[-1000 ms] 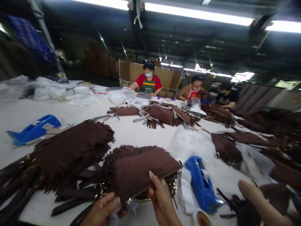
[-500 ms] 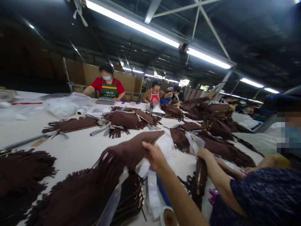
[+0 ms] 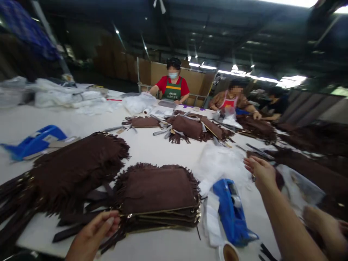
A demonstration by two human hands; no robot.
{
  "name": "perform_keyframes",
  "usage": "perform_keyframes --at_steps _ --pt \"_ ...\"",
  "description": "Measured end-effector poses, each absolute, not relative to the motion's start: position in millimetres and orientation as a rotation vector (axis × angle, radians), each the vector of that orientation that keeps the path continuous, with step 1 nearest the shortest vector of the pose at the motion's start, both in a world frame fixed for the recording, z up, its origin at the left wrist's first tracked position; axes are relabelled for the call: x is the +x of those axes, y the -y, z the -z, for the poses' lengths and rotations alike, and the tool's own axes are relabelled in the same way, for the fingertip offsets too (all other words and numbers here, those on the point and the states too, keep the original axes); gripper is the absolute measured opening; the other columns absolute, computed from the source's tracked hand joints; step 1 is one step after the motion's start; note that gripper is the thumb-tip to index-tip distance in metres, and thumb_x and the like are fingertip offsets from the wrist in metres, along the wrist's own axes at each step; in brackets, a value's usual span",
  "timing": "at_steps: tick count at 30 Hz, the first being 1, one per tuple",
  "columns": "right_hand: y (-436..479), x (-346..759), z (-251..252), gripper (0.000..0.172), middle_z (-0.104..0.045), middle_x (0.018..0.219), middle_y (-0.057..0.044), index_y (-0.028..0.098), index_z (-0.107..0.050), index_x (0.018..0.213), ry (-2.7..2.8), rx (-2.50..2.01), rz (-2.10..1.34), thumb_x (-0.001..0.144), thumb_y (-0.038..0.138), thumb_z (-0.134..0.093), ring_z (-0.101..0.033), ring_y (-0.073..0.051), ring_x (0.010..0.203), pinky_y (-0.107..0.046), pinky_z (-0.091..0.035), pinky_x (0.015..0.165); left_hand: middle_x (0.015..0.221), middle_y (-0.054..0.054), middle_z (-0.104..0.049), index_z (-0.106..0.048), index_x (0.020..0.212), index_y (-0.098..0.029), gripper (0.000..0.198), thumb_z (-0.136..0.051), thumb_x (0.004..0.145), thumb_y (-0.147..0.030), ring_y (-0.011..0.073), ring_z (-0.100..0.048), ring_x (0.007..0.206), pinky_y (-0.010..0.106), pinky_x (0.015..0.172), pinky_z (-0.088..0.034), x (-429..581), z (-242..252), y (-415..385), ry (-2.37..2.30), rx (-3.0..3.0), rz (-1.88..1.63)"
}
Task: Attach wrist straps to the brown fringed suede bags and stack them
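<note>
My left hand (image 3: pixel 94 233) is at the front left corner of a stack of dark brown fringed bags (image 3: pixel 160 188). Its thumb and fingers are closed together beside the straps and metal fittings; anything pinched between them is hidden. My right hand (image 3: pixel 262 172) is stretched out over the right of the table, fingers extended and nothing visible in them. Just beyond it lies a pile of brown bags (image 3: pixel 307 165). Below and left of that hand are a blue tape dispenser (image 3: pixel 231 214) and white crumpled plastic (image 3: pixel 220 165).
Another fringed bag pile (image 3: pixel 78 170) lies at left, near a second blue dispenser (image 3: pixel 40 141). More brown bags (image 3: pixel 187 127) lie mid-table. A co-worker's blurred hand (image 3: pixel 323 226) is close at right by a clear plastic bag (image 3: pixel 301 185). Other people sit across the table.
The view has swung left. My right hand has let go of the fringed bag it held over the stack and reached right. My left hand has come into view at the stack's corner.
</note>
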State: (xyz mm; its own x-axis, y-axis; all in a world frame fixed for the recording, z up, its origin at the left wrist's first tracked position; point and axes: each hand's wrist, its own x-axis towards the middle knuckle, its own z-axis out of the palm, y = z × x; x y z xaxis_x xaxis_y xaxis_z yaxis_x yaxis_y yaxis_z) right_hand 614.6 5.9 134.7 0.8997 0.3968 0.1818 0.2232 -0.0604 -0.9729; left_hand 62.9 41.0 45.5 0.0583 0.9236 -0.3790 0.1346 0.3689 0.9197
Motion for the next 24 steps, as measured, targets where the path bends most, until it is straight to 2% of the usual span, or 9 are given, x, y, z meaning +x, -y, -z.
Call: perform_keyframes --at_steps 4,6,9,12,14,16,20,24 --pt "-17.6 506.1 -88.7 0.034 -0.071 0.092 -0.009 0.018 -0.065 0.099 1.028 -1.742 -0.621 0.079 0.045 -0.060 -0.067 -0.021 0.082 -0.033 -0.055 0.069 0.090 0.007 -0.072 -0.067 0.095 -0.018 0.047 -0.065 0.070 -0.058 0.0259 -0.066 0.089 0.033 0.076 -0.054 65.6 -44.4 -39.5 -1.406 1.152 -0.957" --pt "-16.8 456.3 -74.8 0.038 -0.069 0.105 -0.009 0.020 -0.064 0.107 1.362 -1.846 -0.599 0.084 0.048 -0.054 -0.066 -0.024 0.092 -0.038 -0.053 0.079 0.090 0.006 -0.071 -0.065 0.099 -0.018 0.042 -0.058 0.079 -0.054 0.0251 -0.065 0.089 0.033 0.076 -0.053 68.9 -45.8 -35.3 -1.375 1.227 -0.926" --pt "-14.0 408.1 -54.2 0.043 -0.063 0.120 -0.012 0.018 -0.060 0.119 1.720 -1.961 -0.310 0.086 0.045 -0.054 -0.059 -0.028 0.107 -0.045 -0.047 0.093 0.103 0.008 -0.067 -0.062 0.105 -0.020 0.032 -0.048 0.088 -0.043 0.0251 -0.062 0.099 0.038 0.085 -0.050 69.2 -47.2 -29.8 -1.414 1.466 -0.976" --pt "-13.2 390.6 -38.7 0.038 -0.062 0.119 -0.016 0.012 -0.062 0.115 1.901 -2.010 -0.037 0.088 0.038 -0.053 -0.055 -0.032 0.112 -0.047 -0.043 0.097 0.120 0.009 -0.057 -0.058 0.112 -0.023 0.026 -0.046 0.089 -0.028 0.0251 -0.053 0.114 0.042 0.099 -0.042 67.1 -46.9 -28.9 -1.479 1.824 -1.068" --pt "-12.0 386.2 -36.8 0.033 -0.063 0.115 -0.016 0.012 -0.063 0.113 1.947 -2.030 0.064 0.090 0.033 -0.052 -0.056 -0.031 0.110 -0.045 -0.044 0.095 0.123 0.008 -0.054 -0.055 0.115 -0.023 0.030 -0.047 0.086 -0.018 0.0243 -0.050 0.117 0.043 0.100 -0.041 67.9 -45.8 -31.3 -1.459 2.001 -1.039" --pt "-8.0 379.7 -41.3 0.031 -0.064 0.114 -0.015 0.013 -0.063 0.112 2.004 -1.995 0.091 0.091 0.032 -0.050 -0.057 -0.029 0.108 -0.044 -0.046 0.093 0.120 0.008 -0.053 -0.055 0.112 -0.022 0.031 -0.047 0.084 -0.012 0.0241 -0.051 0.115 0.042 0.098 -0.042 70.4 -44.8 -35.8 -1.445 2.125 -1.014" --pt "5.9 353.2 -53.0 0.039 -0.059 0.126 -0.012 0.019 -0.056 0.124 2.234 -1.741 0.037 0.090 0.037 -0.053 -0.055 -0.026 0.113 -0.041 -0.047 0.093 0.102 0.008 -0.056 -0.054 0.093 -0.020 0.015 -0.048 0.084 -0.009 0.0265 -0.052 0.103 0.044 0.090 -0.044 72.5 -50.0 -47.2 -1.478 2.385 -0.928" --pt "11.3 331.7 -57.0 0.031 -0.064 0.120 -0.012 0.016 -0.058 0.121 2.325 -1.623 0.194 0.091 0.023 -0.050 -0.059 -0.026 0.107 -0.039 -0.049 0.087 0.092 0.007 -0.056 -0.052 0.086 -0.018 0.009 -0.045 0.089 -0.013 0.0257 -0.051 0.096 0.045 0.091 -0.041 63.0 -77.5 -55.3 -1.355 2.609 -0.823"
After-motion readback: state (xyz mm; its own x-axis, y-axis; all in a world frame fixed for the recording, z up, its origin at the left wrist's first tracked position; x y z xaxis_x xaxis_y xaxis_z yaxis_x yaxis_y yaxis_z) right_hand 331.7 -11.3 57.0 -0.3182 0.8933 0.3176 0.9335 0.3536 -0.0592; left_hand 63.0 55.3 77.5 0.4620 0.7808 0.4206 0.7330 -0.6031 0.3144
